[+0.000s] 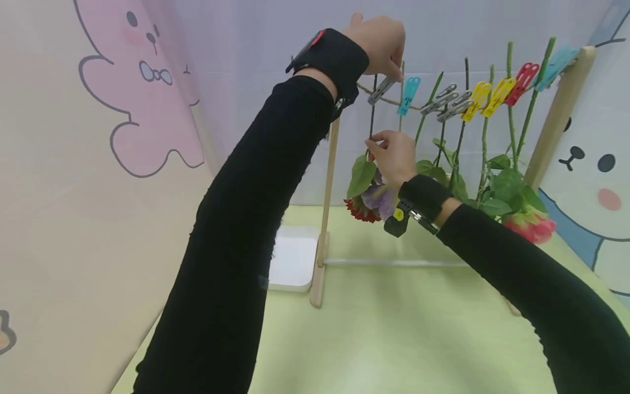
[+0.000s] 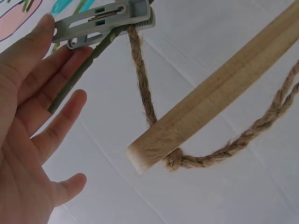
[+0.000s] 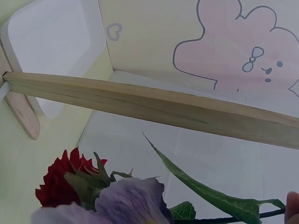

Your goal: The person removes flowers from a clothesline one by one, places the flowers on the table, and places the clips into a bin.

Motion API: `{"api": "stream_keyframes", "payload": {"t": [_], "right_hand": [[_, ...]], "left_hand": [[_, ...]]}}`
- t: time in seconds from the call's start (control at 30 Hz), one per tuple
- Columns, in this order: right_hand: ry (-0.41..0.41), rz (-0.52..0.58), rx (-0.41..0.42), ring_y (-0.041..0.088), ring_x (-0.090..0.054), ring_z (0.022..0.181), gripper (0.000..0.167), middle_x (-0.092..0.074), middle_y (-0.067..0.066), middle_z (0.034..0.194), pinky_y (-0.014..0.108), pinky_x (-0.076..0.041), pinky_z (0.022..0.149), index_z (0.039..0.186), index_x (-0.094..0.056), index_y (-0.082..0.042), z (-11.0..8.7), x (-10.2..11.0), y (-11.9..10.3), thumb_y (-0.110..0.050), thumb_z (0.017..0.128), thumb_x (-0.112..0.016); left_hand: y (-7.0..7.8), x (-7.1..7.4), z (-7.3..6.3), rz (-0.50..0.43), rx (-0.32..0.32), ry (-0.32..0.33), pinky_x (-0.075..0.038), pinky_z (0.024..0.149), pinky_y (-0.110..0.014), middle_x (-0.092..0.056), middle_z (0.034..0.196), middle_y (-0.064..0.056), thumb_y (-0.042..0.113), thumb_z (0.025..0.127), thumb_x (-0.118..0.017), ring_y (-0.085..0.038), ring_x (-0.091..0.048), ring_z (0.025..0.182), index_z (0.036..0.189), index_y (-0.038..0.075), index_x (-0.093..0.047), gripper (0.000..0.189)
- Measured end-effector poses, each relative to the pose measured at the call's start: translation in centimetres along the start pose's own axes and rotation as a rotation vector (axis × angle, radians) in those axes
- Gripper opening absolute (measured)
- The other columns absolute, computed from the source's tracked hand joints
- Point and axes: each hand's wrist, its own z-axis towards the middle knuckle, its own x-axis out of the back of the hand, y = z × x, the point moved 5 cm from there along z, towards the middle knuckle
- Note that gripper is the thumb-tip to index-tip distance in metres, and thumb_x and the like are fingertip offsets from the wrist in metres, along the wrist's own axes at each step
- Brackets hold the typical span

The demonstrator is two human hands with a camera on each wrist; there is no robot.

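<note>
Head view, from the left: a pink bear print (image 1: 147,82) stands out on the wall, and a white tray (image 1: 292,257) lies on the counter (image 1: 374,339) just beside the left post (image 1: 328,191) of a wooden stand. Higher up, the left hand (image 1: 376,44) pinches a grey clip (image 1: 380,92) by its handle end; the clip sits tilted over both the rope (image 2: 142,74) and a dark stem (image 1: 372,117). Seen from the left wrist, the thumb is at one handle and the lower fingers are held apart. Below the clip, the right hand (image 1: 395,158) grasps that stem between thumb and forefinger, just above a broad leaf (image 1: 361,176). A red flower (image 1: 361,212) and a purple flower (image 1: 378,198) hang head down beneath, close together; I cannot tell from the head view which one the stem bears. Rightward along the rope come a blue clip (image 1: 408,96), two grey clips (image 1: 439,100), two yellow clips (image 1: 476,101), a red clip (image 1: 521,83) and another blue clip (image 1: 556,67) by the right post (image 1: 561,115), with a pink flower (image 1: 534,225) hanging low near that end.
</note>
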Motion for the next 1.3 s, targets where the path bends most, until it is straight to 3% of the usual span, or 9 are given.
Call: {"api": "stream_keyframes", "payload": {"t": [0.13,0.47,0.77,1.0,1.3], "right_hand": [[-0.002,0.007,-0.013,0.003,-0.045,0.045,0.028,-0.066,0.016,0.071,0.022,-0.032,0.049,0.109,-0.065,0.0,0.1,0.2,0.2,-0.02,0.093,-0.054],[0.002,0.005,-0.032,0.005,-0.048,0.049,0.029,-0.066,0.014,0.07,0.02,-0.035,0.053,0.111,-0.065,-0.003,0.1,0.3,0.7,-0.022,0.092,-0.055],[0.002,0.022,-0.056,0.005,-0.049,0.051,0.028,-0.066,0.011,0.071,0.021,-0.029,0.048,0.11,-0.067,-0.004,0.4,0.4,1.0,-0.023,0.09,-0.058],[-0.012,0.052,-0.101,0.002,-0.051,0.055,0.029,-0.064,0.003,0.068,0.021,-0.033,0.055,0.11,-0.067,-0.005,0.6,0.6,1.5,-0.024,0.09,-0.059],[-0.021,0.048,-0.102,0.006,-0.05,0.053,0.029,-0.062,-0.001,0.065,0.022,-0.028,0.048,0.111,-0.067,-0.005,0.4,0.5,1.2,-0.024,0.09,-0.059]], "left_hand": [[-0.1,-0.1,0.0,-0.01,0.001,0.003,-0.007,0.113,-0.045,-0.046,0.08,0.014,0.041,0.09,-0.053,-0.01,-0.045,0.096,0.109,0.018,-0.066,0.033],[-0.2,-0.4,-0.4,0.018,-0.03,0.079,-0.001,0.115,-0.045,-0.055,0.088,0.008,0.038,0.091,-0.052,-0.017,-0.053,0.107,0.105,0.017,-0.069,0.03],[0.0,-0.1,-0.5,0.027,-0.028,0.146,-0.006,0.113,-0.041,-0.066,0.112,0.001,0.036,0.092,-0.052,-0.015,-0.053,0.112,0.108,0.02,-0.069,0.028],[0.2,0.2,-0.8,0.004,-0.03,0.178,-0.009,0.111,-0.039,-0.066,0.112,0.001,0.035,0.092,-0.051,-0.014,-0.053,0.111,0.107,0.019,-0.069,0.028],[-0.2,0.2,-0.9,-0.022,-0.011,0.211,-0.016,0.105,-0.035,-0.067,0.112,0.004,0.036,0.092,-0.051,-0.013,-0.052,0.11,0.106,0.021,-0.07,0.028]]}}
